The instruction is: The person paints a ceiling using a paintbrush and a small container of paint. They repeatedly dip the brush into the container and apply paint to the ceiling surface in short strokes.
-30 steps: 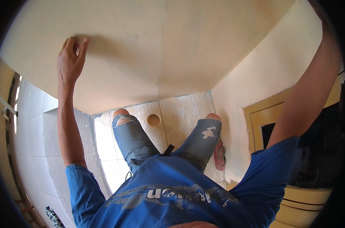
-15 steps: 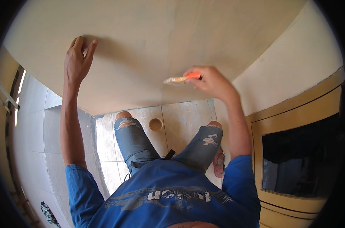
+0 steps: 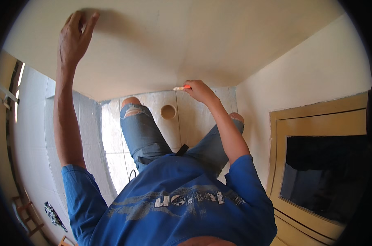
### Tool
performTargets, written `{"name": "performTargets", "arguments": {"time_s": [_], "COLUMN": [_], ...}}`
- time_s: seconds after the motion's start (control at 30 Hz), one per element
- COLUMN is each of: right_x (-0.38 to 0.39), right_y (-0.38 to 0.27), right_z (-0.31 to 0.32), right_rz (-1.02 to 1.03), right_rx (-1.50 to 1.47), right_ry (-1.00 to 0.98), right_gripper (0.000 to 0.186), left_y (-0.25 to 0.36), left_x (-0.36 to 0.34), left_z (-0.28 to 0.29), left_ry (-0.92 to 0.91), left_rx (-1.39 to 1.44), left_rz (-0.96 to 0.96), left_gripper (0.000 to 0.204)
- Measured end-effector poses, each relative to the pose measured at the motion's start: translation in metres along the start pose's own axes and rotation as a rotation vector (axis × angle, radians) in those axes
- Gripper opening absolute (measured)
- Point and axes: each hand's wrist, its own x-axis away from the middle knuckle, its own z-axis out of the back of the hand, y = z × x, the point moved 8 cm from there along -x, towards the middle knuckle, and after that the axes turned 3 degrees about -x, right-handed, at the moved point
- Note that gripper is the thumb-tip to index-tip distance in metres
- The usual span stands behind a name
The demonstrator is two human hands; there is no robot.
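A paintbrush [image 3: 180, 88] with an orange handle and pale bristles is gripped in my right hand [image 3: 200, 91]. It lies low against the beige wall [image 3: 161, 49], close to where the wall meets the tiled floor [image 3: 194, 123], with the bristles pointing left. My left hand [image 3: 74, 41] is raised high on the same wall, at the upper left. Its thumb stands apart from the partly bent fingers, and nothing shows in it. A round container [image 3: 168, 112] with light brown contents stands on the floor between my knees.
At the right, a yellow-brown framed panel [image 3: 272, 143] with dark glass [image 3: 317, 172] is set beside a second pale wall [image 3: 309, 78]. Pale tiles [image 3: 34, 135] cover the surface on the left. A black-and-white patterned item [image 3: 54, 215] lies at the lower left.
My right hand has brought the paintbrush down the wall, nearer its bottom edge, and slightly left. My left hand has slid higher up the wall.
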Motion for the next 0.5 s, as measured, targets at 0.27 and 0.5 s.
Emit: {"name": "performTargets", "arguments": {"time_s": [0.27,0.5], "right_x": [-0.013,-0.025], "right_y": [0.058,0.098], "right_z": [-0.053,-0.074], "right_rz": [-0.027,-0.016], "right_rx": [-0.058,-0.021], "right_ry": [0.026,0.058], "right_gripper": [0.024,0.023], "left_y": [-0.012,0.015], "left_x": [0.000,0.005], "left_z": [-0.012,-0.011], "left_ry": [-0.021,0.039], "left_rx": [-0.050,0.001], "left_rz": [-0.020,-0.038], "left_gripper": [0.049,0.046]}}
